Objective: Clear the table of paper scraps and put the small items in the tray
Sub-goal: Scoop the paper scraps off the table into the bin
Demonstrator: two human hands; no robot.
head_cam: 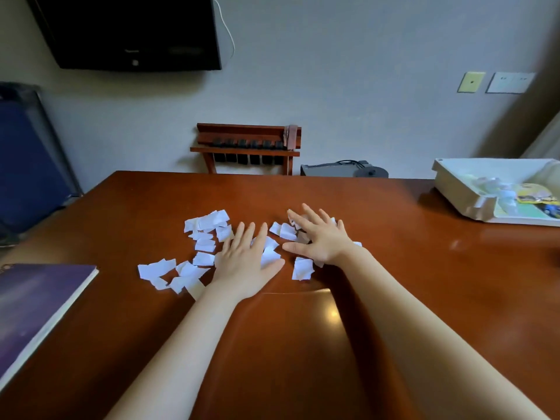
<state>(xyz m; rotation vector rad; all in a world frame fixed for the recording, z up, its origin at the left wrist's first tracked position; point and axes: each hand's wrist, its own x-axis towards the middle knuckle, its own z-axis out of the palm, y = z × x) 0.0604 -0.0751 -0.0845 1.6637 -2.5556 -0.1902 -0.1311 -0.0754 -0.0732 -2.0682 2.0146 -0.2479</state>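
Observation:
Several white paper scraps [203, 247] lie scattered over the middle of the brown wooden table [394, 268]. My left hand [245, 262] lies flat on the scraps, fingers straight and together, palm down. My right hand [318, 237] is spread flat over more scraps just to the right, its fingers splayed. Some scraps are hidden under both palms. A white tray [454, 183] stands at the far right of the table with a few small items inside, among them a yellow packet [535, 194] and clear plastic pieces.
A purple book [39, 307] lies at the table's left edge. Behind the table a wooden rack [247, 147] stands against the wall, and a dark device [345, 169] sits on the floor. A black screen [127, 31] hangs on the wall.

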